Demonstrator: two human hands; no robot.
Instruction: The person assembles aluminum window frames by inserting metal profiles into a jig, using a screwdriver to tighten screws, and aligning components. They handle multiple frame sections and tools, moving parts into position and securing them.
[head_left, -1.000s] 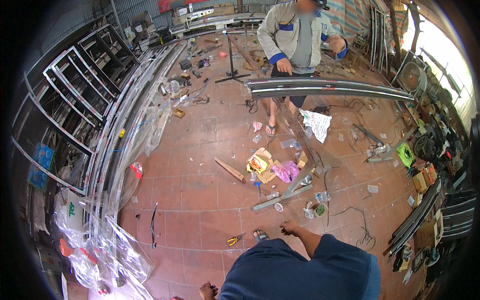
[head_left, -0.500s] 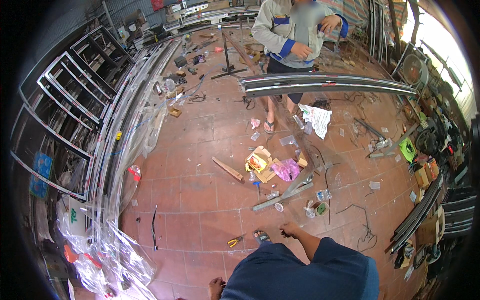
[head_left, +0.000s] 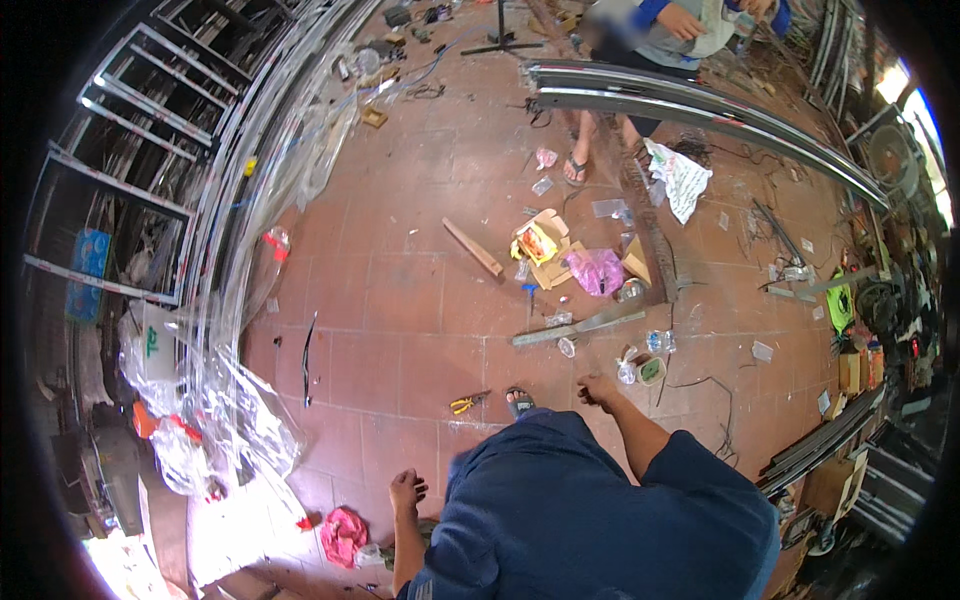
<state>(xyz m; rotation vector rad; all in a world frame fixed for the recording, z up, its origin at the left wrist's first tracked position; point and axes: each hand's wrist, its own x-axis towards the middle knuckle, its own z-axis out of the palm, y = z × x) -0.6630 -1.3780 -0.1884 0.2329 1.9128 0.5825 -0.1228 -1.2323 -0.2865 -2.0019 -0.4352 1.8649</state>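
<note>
My left hand (head_left: 407, 491) hangs at my side above the tiled floor, its fingers loosely apart and holding nothing. On my other side my right hand (head_left: 598, 391) reaches forward at about knee height, empty, with fingers slightly spread. Between them, by my sandalled foot (head_left: 519, 401), lie yellow-handled pliers (head_left: 467, 403). A green-filled tub (head_left: 651, 371) and a small clear plastic bag (head_left: 627, 366) are on the floor near my right hand. Ahead lie an opened cardboard box (head_left: 548, 262) with yellow wrapping, a pink plastic bag (head_left: 596, 271) and a small blue-headed tool (head_left: 529, 288).
Long dark metal profiles (head_left: 700, 110) span the far right in front of a co-worker (head_left: 670, 40). A metal stand foot (head_left: 578, 327) and a wooden stick (head_left: 473, 248) lie ahead. Metal frames (head_left: 150, 110) and plastic sheeting (head_left: 250, 400) line the left. A red bag (head_left: 344, 536) lies near left.
The view has tipped downward, so floor things sit higher in the picture. My left hand now shows more fully. My right hand stays empty. The co-worker has moved partly out of the top edge.
</note>
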